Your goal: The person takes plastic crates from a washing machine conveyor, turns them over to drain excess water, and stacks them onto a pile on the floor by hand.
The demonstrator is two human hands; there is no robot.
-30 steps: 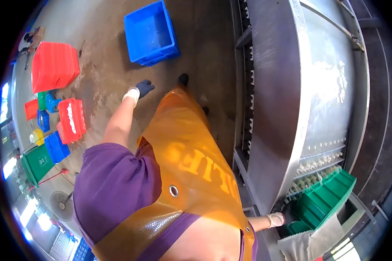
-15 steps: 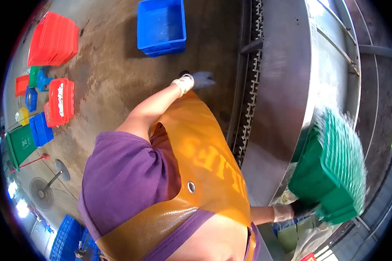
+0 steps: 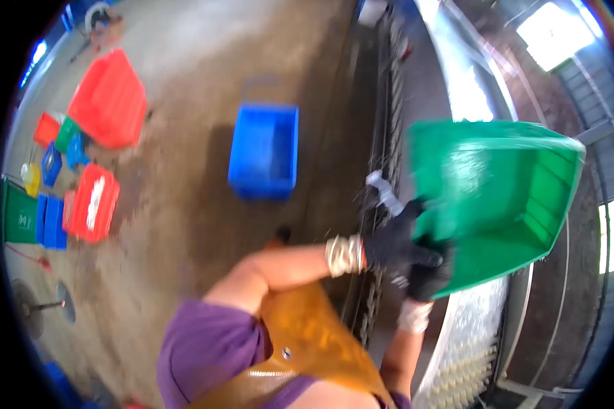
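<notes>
Holds the green crate (image 3: pixel 491 184) raised over the metal machine (image 3: pixel 419 82), tilted, open side turned towards the camera. Has the left hand (image 3: pixel 392 242) and right hand (image 3: pixel 430 276), both dark-gloved and close together, closed on its near edge, exact finger spread too blurred to tell; probably to share the weight and steer the tilt from one end, leaving the far end unsupported. Has rows of pale pegs (image 3: pixel 457 382) lower down, the blue crate (image 3: pixel 262 191) on the floor (image 3: pixel 184 252) alongside, and red crates (image 3: pixel 108 109) farther off.
</notes>
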